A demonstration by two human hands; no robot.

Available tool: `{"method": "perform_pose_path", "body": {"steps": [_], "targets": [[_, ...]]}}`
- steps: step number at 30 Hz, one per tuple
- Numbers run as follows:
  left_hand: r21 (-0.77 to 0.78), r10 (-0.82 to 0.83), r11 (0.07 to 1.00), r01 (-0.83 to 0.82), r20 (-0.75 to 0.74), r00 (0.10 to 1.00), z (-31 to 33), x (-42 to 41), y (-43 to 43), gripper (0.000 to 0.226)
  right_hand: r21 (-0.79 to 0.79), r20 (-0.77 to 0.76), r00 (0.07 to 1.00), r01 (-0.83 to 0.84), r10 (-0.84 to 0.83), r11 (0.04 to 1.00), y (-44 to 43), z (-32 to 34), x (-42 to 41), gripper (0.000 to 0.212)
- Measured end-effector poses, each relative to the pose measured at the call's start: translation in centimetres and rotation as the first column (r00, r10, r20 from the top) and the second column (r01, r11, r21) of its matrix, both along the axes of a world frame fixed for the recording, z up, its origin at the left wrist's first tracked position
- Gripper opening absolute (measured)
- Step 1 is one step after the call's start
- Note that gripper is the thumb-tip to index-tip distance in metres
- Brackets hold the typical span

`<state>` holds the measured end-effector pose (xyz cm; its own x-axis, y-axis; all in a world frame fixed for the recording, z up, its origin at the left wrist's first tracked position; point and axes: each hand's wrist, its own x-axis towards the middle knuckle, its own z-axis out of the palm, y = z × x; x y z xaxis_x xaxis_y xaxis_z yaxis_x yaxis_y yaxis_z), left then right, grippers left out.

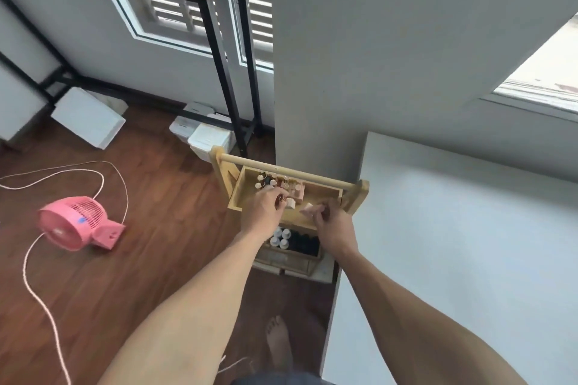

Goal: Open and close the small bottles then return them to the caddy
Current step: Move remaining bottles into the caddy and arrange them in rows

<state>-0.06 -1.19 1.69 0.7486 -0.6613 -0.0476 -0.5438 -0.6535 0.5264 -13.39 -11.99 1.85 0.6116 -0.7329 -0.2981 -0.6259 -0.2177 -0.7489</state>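
Note:
A wooden caddy (316, 194) with a round dowel handle stands on the floor beside a grey pillar. Several small bottles (275, 182) with pale caps cluster in its far left corner. My left hand (266, 209) reaches into the caddy, its fingers closed around a small dark bottle (281, 198). My right hand (331, 225) hovers at the caddy's near right side and pinches a small pale bottle (308, 209). A pale cap-like piece (291, 203) lies between the two hands.
A second wooden box (294, 247) with white and dark bottles sits below the caddy. A pink fan (78, 222) with a pink cord lies on the wood floor at left. A white mattress (453, 244) fills the right. A black-framed desk (219, 72) and white boxes stand behind.

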Motion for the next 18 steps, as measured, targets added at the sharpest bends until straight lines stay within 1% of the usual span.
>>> {"method": "perform_pose_path", "body": {"steps": [3, 7, 10, 18], "targets": [[0.049, -0.057, 0.997, 0.054, 0.049, 0.997, -1.0, 0.3, -0.6, 0.015, -0.058, -0.047, 0.998, -0.039, 0.037, 0.998, -0.3, -1.0, 0.7, 0.011], [0.104, -0.095, 0.991, 0.084, 0.104, 0.99, -2.1, 0.4, -0.8, 0.016, -0.089, -0.103, 0.993, -0.07, 0.061, 0.994, -0.6, -2.1, 1.5, 0.015], [0.149, -0.119, 0.984, 0.099, 0.134, 0.984, -2.6, 0.5, -0.9, 0.019, -0.085, -0.125, 0.989, -0.089, 0.079, 0.992, -0.7, -2.5, 2.2, 0.01], [0.169, -0.153, 0.977, 0.131, 0.127, 0.98, -3.2, 0.7, -1.1, 0.022, -0.043, -0.111, 0.988, -0.117, 0.111, 0.992, -1.1, -3.3, 3.7, 0.003]]}}
